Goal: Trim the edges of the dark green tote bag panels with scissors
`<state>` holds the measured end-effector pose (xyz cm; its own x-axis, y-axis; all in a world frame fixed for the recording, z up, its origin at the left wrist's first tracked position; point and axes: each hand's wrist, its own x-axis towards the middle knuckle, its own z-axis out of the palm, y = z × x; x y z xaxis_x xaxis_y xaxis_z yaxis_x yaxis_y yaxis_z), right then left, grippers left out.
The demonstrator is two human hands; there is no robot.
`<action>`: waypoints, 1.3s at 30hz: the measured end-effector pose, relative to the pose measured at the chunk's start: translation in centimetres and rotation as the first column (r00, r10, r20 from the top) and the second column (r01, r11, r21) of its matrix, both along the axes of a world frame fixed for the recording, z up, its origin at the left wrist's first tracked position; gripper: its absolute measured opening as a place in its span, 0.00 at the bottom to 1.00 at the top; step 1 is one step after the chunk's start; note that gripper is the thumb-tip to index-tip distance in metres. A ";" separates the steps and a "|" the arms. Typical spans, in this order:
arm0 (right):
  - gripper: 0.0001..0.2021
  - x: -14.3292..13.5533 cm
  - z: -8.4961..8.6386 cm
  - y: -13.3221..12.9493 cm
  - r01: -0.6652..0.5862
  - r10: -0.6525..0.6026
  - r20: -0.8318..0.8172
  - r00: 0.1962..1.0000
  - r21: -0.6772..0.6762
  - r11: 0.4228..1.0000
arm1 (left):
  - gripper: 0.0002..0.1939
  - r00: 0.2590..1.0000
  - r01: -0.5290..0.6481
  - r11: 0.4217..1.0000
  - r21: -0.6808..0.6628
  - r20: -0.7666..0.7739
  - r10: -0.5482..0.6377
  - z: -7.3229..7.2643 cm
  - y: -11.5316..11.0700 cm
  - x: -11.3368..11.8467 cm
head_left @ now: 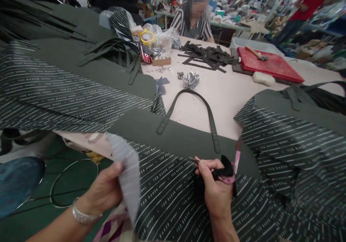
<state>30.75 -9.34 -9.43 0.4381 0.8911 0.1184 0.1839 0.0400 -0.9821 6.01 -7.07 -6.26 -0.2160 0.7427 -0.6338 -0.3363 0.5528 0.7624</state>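
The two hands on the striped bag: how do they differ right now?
The left hand pinches a pale grey sheet folded up from the bag's edge; the right hand grips a black cloth and a thin tool against the striped bag. The left wears a silver bracelet; the right wrist is bare. Both rest low on the same bag.

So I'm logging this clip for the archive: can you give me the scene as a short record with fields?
setting: workshop table with a person seated at the far side
left hand: pinches a pale grey sheet at the bag's edge
right hand: grips a black cloth and a thin tool, its tip on the bag
bag: dark, striped print, plain band on top, one handle looped onto the table
nearby: red board, pile of dark strips, foil wad, more striped bags on both sides
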 end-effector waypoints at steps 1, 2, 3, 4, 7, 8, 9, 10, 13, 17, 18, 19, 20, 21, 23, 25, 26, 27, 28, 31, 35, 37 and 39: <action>0.14 -0.1 0.0 0.1 -0.007 0.007 -0.002 1.000 0.007 1.000 | 0.28 0.998 -0.011 0.999 -0.032 0.063 0.013 0.2 -0.3 1.4; 0.14 -0.1 0.0 0.1 -0.010 0.010 -0.002 1.000 0.013 1.000 | 0.27 0.989 -0.030 0.998 -0.055 0.141 0.038 0.4 -0.4 2.9; 0.14 -0.1 -0.1 0.1 -0.008 0.008 0.001 1.000 0.017 1.000 | 0.25 0.974 -0.057 0.996 -0.071 0.217 0.071 0.6 -0.3 4.3; 0.14 -0.1 -0.1 0.0 -0.005 0.004 0.007 1.000 0.018 1.000 | 0.23 0.951 -0.085 0.993 -0.086 0.292 0.106 0.7 -0.2 5.5; 0.13 -0.1 -0.3 -0.1 -0.006 0.005 0.022 1.000 0.018 1.000 | 0.16 0.905 -0.113 0.983 -0.147 0.392 0.163 0.5 0.7 8.4; 0.13 -0.1 -0.3 -0.2 -0.008 0.007 0.023 1.000 0.023 1.000 | 0.13 0.905 -0.112 0.978 -0.177 0.387 0.174 0.3 1.0 8.9; 0.13 -0.2 -0.3 -0.2 -0.009 0.008 0.022 1.000 0.031 0.999 | 0.11 0.909 -0.112 0.972 -0.208 0.374 0.185 0.0 1.3 9.3; 0.12 -0.3 -0.3 -0.3 -0.007 0.006 0.018 1.000 0.041 0.999 | 0.10 0.912 -0.112 0.966 -0.235 0.362 0.193 -0.3 1.6 9.5; 0.11 -0.5 -0.3 -0.3 -0.004 0.004 0.004 1.000 0.073 0.997 | 0.09 0.910 -0.103 0.947 -0.305 0.356 0.214 -0.8 1.8 9.4; 0.11 -0.9 -0.2 -0.2 0.000 -0.003 0.035 0.999 0.098 0.995 | 0.10 0.918 -0.085 0.955 -0.284 0.350 0.185 -0.4 1.3 9.0; 0.11 -0.9 -0.1 -0.3 0.007 -0.013 0.051 0.999 0.105 0.994 | 0.10 0.921 -0.077 0.961 -0.267 0.351 0.171 -0.2 1.1 9.0; 0.11 -1.0 -0.1 -0.3 0.016 -0.023 0.062 0.998 0.110 0.994 | 0.11 0.920 -0.067 0.964 -0.256 0.359 0.159 0.0 1.0 9.0; 0.11 -1.1 -0.1 -0.3 0.025 -0.032 0.068 0.997 0.108 0.994 | 0.10 0.916 -0.059 0.964 -0.259 0.369 0.155 0.2 1.0 9.0; 0.11 -1.2 -0.2 -0.4 0.034 -0.041 0.067 0.997 0.102 0.994 | 0.10 0.912 -0.057 0.958 -0.279 0.376 0.164 0.4 0.9 9.1; 0.10 -1.3 -0.2 -0.4 0.051 -0.056 0.052 0.997 0.083 0.995 | 0.09 0.905 -0.055 0.947 -0.316 0.386 0.181 0.5 0.9 9.1; 0.09 -1.3 -0.3 -0.4 0.072 -0.076 0.052 0.996 0.070 0.995 | 0.09 0.898 -0.049 0.939 -0.341 0.396 0.190 0.6 0.9 9.0; 0.10 -1.4 -0.3 -0.4 0.083 -0.087 0.058 0.995 0.063 0.995 | 0.08 0.896 -0.045 0.936 -0.348 0.400 0.191 0.6 0.8 8.9; 0.10 -1.4 -0.3 -0.4 0.097 -0.100 0.063 0.993 0.060 0.994 | 0.09 0.894 -0.040 0.936 -0.351 0.406 0.191 0.6 0.8 8.8; 0.11 -1.5 -0.3 -0.4 0.105 -0.109 0.070 0.992 0.056 0.993 | 0.09 0.892 -0.037 0.934 -0.355 0.410 0.191 0.5 0.7 8.8; 0.11 -1.7 -0.2 -0.3 0.109 -0.113 0.095 0.989 0.053 0.993 | 0.09 0.891 -0.039 0.931 -0.364 0.409 0.197 0.4 0.5 8.6; 0.12 -2.0 0.0 -0.2 0.101 -0.110 0.122 0.986 0.079 0.992 | 0.08 0.886 -0.050 0.921 -0.386 0.409 0.219 0.3 0.4 8.5; 0.11 -2.1 0.1 -0.1 0.100 -0.110 0.122 0.986 0.087 0.991 | 0.07 0.880 -0.050 0.918 -0.393 0.417 0.226 0.3 0.4 8.5; 0.11 -2.0 0.2 0.0 0.097 -0.109 0.130 0.986 0.090 0.991 | 0.07 0.878 -0.046 0.920 -0.390 0.423 0.223 0.4 0.4 8.5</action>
